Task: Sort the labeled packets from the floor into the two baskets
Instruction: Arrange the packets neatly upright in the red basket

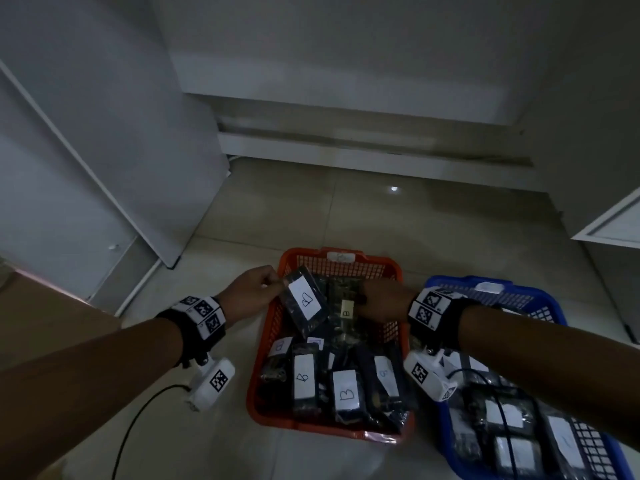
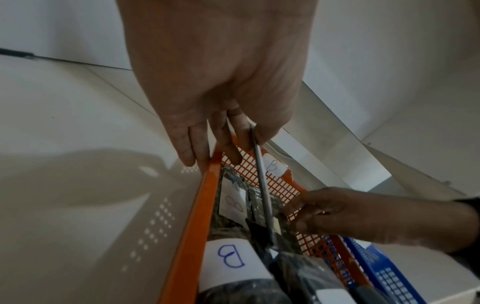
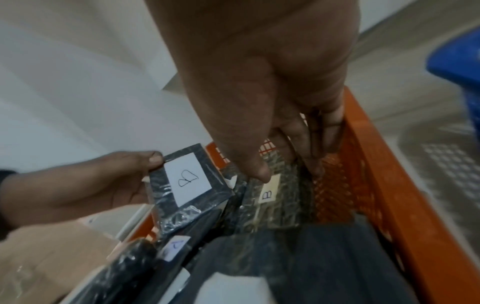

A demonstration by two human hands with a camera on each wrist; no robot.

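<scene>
My left hand (image 1: 278, 280) (image 2: 249, 139) pinches the top corner of a dark plastic-wrapped packet (image 1: 306, 301) (image 3: 187, 181) with a white label marked B, and holds it tilted over the orange basket (image 1: 311, 427) (image 2: 192, 236). My right hand (image 1: 363, 299) (image 3: 285, 168) reaches into the basket's far end. Its thumb lies on the front and its fingers behind a camouflage-patterned packet (image 1: 346, 311) (image 3: 275, 205) with a small B label. Several B-labelled packets fill the basket. The blue basket (image 1: 460, 279) (image 3: 457, 57) to the right also holds packets.
The baskets stand side by side on a pale tiled floor (image 1: 346, 209). A cardboard box (image 1: 52, 323) sits at my left, with white cabinet doors (image 1: 104, 168) behind it. A black cable (image 1: 138, 410) trails over the floor under my left arm. A wall closes the far side.
</scene>
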